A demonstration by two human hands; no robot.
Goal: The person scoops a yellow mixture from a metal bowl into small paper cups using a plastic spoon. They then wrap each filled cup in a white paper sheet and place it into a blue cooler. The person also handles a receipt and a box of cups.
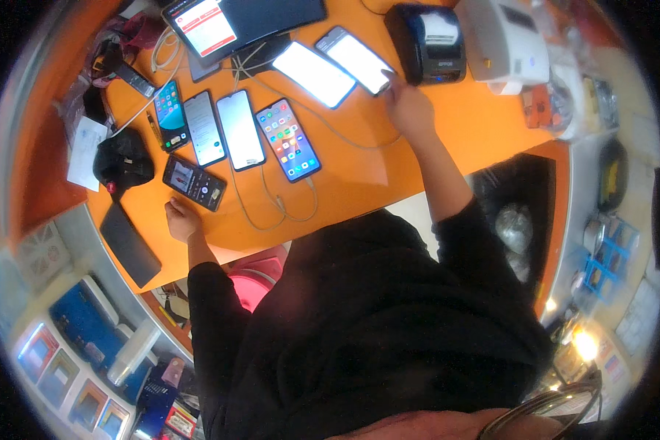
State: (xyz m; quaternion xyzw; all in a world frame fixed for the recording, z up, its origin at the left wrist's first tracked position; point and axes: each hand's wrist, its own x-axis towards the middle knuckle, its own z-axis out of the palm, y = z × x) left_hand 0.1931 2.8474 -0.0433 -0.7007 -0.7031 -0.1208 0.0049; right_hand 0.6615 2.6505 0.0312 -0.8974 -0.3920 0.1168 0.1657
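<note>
At the back right of the orange desk [357,165], my right hand [411,109] reaches over a phone [357,58] with a bright white screen. A finger is at the phone's lower right end. Beside it lies another phone [314,74], lit white. My left hand [184,221] rests at the desk's front left, fingers curled, with nothing visible in it. Just above that hand lies a small dark phone [194,182] with a media player on screen. Behind is a row of lit phones: one with a teal home screen [170,115], one showing text [204,127], a white one [241,130] and one with app icons [289,140].
A dark monitor or tablet [264,27] stands at the back. A black receipt printer [432,47] and a white label printer [503,47] stand back right. Pale cables [280,212] cross the desk. Left are a black pouch [124,159], a dark flat case [129,242] and white paper [88,151].
</note>
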